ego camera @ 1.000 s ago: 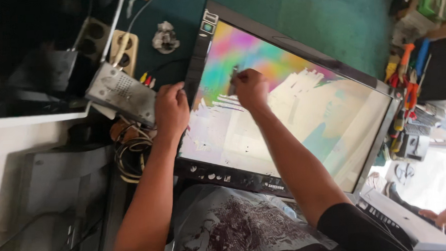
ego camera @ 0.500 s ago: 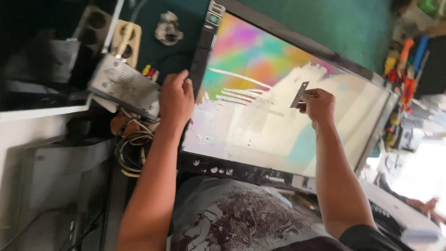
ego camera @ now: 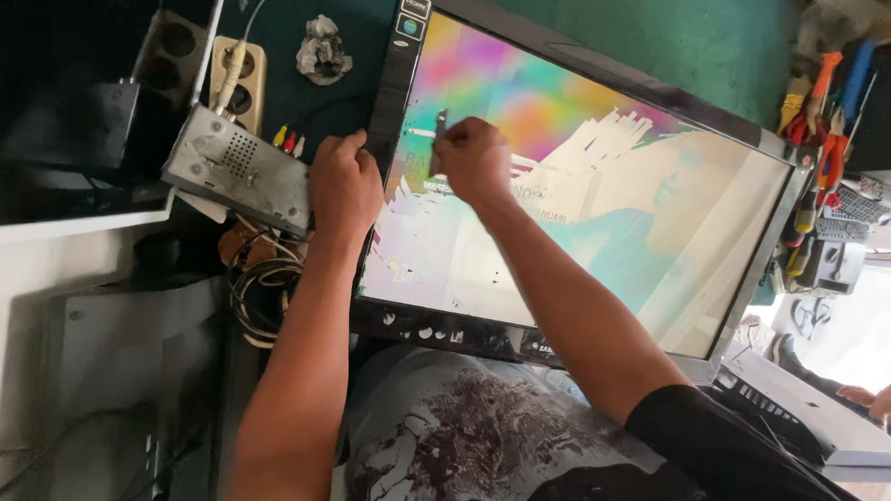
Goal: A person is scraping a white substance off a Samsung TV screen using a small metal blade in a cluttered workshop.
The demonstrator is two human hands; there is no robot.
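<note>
A dark green surface [ego camera: 656, 31] fills the top of the view. To the left sits a pale shelf edge [ego camera: 54, 230] above grey flooring [ego camera: 101, 396]. Strong daylight washes out the lower right corner [ego camera: 870, 332]

- A dark green work surface [ego camera: 656, 31] carries everything — it shows bare along the top, beyond the screen.
- A large flat-panel monitor with a black frame [ego camera: 604, 203] lies on it, tilted, its screen showing rainbow colours.
- A crumpled grey wad [ego camera: 323, 51] lies near the monitor's top corner.
- A beige wall-socket block [ego camera: 243, 84] sits left of the wad.
- A grey perforated metal box [ego camera: 234, 170] rests just beside the monitor's left edge.
- A coil of cables [ego camera: 262, 289] lies below the box.
</note>
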